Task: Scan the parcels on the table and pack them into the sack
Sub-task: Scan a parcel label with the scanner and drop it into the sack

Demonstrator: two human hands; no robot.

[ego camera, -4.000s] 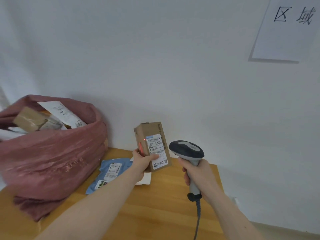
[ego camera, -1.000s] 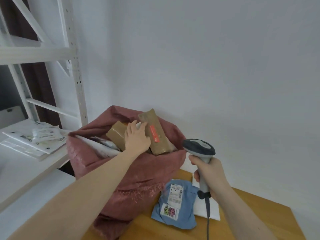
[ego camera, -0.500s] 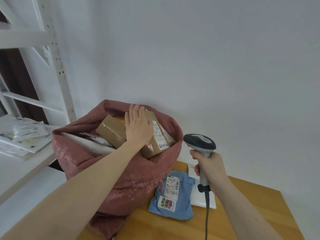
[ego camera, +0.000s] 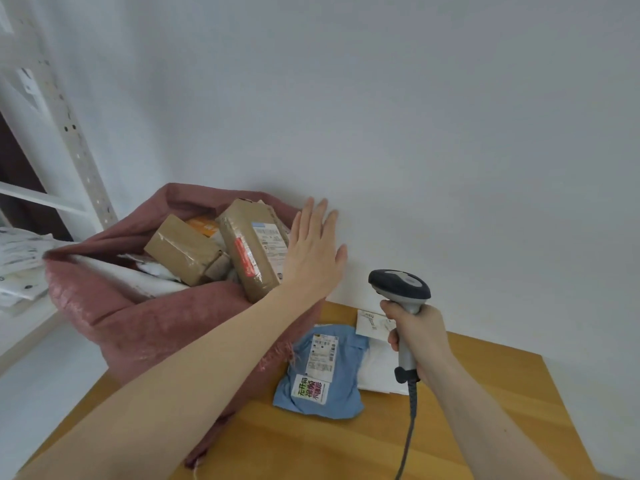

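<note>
A dull red sack [ego camera: 145,323] stands on the left of the wooden table [ego camera: 346,441], filled with parcels. The brown labelled box [ego camera: 254,249] lies on top, beside another brown box [ego camera: 185,249]. My left hand [ego camera: 313,249] hovers flat and open just right of the labelled box, holding nothing. My right hand [ego camera: 417,336] grips the grey barcode scanner [ego camera: 400,289], its cable hanging down. A blue mailer [ego camera: 322,370] and a white mailer [ego camera: 379,362] lie on the table between the sack and the scanner.
A white metal shelf rack [ego camera: 65,126] stands at the left, with white parcels [ego camera: 17,265] on its shelf. A plain white wall is close behind the table. The table's right edge runs near my right forearm.
My left hand has let go of the brown labelled box, which now rests in the sack, and has lifted off to the right with fingers spread. The scanner hand has barely moved.
</note>
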